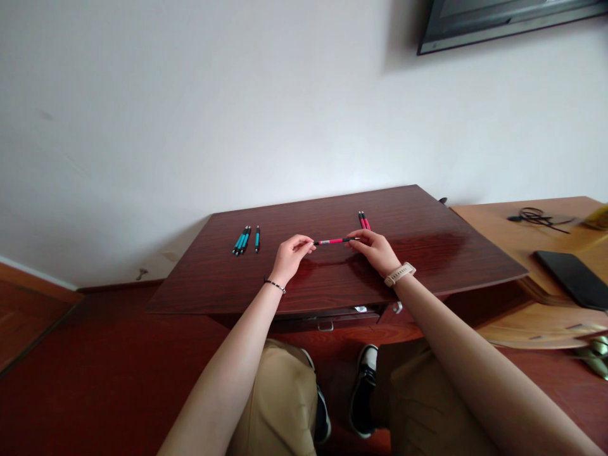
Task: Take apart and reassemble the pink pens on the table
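Observation:
Both my hands hold one pink pen (332, 240) level above the dark red wooden table (427, 253). My left hand (291, 254) pinches its left end and my right hand (375, 248) pinches its right end. Just behind my right hand lie two more pink pens (363, 220) on the table. Several teal pens (246, 240) lie in a small group at the table's left, apart from my hands.
A lighter wooden desk (503, 228) adjoins on the right, carrying a black flat case (572, 277) and a black cable (536, 217). A drawer handle (325, 326) shows under the table's front edge. A white wall stands behind.

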The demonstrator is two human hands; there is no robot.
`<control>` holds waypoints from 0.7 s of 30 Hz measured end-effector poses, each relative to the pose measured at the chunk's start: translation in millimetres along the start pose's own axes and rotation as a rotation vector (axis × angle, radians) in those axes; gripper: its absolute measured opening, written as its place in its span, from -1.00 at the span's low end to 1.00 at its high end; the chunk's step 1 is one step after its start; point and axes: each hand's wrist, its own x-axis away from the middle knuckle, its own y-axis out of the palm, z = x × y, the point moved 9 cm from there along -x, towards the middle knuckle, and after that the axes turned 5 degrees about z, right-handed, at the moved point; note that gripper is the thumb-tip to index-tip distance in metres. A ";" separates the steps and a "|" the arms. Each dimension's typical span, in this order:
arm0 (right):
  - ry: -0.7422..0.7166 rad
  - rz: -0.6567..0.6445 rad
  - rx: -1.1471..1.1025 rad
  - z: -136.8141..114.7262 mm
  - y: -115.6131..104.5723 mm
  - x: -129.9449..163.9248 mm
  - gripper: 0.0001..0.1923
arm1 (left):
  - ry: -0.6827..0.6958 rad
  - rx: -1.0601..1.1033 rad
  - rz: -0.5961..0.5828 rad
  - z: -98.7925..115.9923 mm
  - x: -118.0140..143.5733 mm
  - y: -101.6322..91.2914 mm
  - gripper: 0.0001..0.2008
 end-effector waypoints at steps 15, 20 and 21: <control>-0.005 0.029 0.019 -1.1 -1.5 -1.1 -0.55 | 0.004 0.001 0.016 -3.3 -1.1 -2.5 -0.70; 0.005 0.040 0.011 -1.1 -2.6 -1.2 -0.57 | 0.002 0.003 0.013 -3.6 -0.9 -2.1 -0.71; 0.006 0.043 0.010 -1.5 -2.8 -1.1 -0.56 | 0.002 0.000 0.011 -3.3 -0.9 -1.9 -0.71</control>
